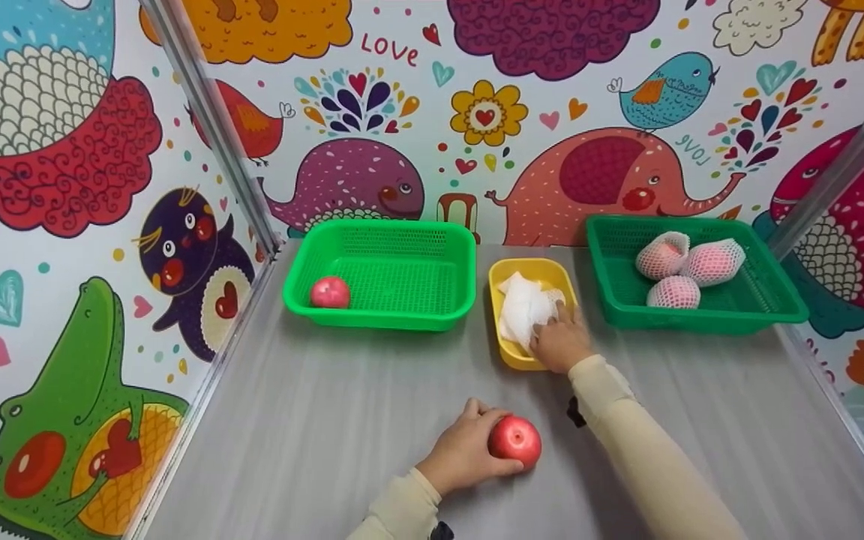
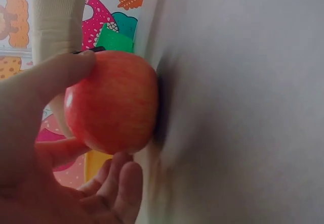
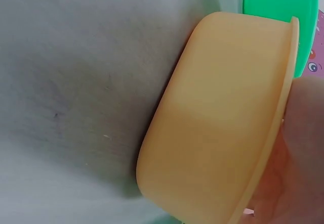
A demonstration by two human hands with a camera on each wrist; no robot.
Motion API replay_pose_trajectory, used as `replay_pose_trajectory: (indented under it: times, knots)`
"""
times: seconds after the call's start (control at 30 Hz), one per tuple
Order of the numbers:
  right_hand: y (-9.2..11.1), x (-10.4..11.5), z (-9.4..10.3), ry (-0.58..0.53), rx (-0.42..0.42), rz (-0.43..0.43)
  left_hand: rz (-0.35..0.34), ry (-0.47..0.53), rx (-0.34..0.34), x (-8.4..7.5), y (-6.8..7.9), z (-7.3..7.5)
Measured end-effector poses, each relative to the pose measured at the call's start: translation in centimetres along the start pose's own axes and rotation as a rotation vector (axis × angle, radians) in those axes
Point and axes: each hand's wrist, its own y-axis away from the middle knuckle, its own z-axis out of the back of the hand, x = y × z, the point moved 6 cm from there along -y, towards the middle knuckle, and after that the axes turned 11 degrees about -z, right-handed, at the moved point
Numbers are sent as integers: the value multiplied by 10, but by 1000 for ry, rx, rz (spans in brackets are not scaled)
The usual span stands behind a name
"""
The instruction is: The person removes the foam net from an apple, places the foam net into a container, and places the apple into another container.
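Observation:
My left hand [image 1: 469, 454] holds a red apple [image 1: 515, 442] at the front middle of the grey table, thumb on one side and fingers on the other. In the left wrist view the apple [image 2: 114, 102] is right at the tabletop, its shadow beside it. My right hand [image 1: 563, 341] reaches over the near right rim of a small yellow basket [image 1: 516, 361], its fingers on the white foam net sleeves [image 1: 526, 307] inside. I cannot tell whether those fingers pinch a sleeve. From the right wrist, the basket's outer wall [image 3: 217, 113] hides most of the fingers.
At the back left stands a bright green basket [image 1: 379, 321] with one red apple [image 1: 330, 292] in its near left corner. A darker green basket [image 1: 702, 321] at the back right holds three net-wrapped fruits [image 1: 673, 292]. Patterned walls [image 1: 372, 180] with metal corner posts [image 1: 214, 127] enclose the table.

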Motion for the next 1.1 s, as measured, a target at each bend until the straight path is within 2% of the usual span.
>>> replay_pose_trajectory:
  times: [0.23,0.43,0.6,0.73,0.9,1.0,1.1]
  knots:
    - [-1,2,-3,10,84,42,-31,-184,54,-21,-12,5]
    - [-8,-1,0,-151,144,64,-140,-341,135,-41,-21,-6]
    - [-16,-1,6,-245,156,85,-181,-462,200,-45,-24,-12]
    - [-19,-4,8,-288,199,50,-192,-513,219,-43,-23,-16]
    - [-21,-3,6,-265,239,-4,-197,-531,225,-39,-23,-16]
    - [-22,-4,5,-241,248,-35,-188,-518,200,-39,-26,-8]
    - [-23,-6,5,-246,257,-65,-174,-484,131,-40,-31,7]
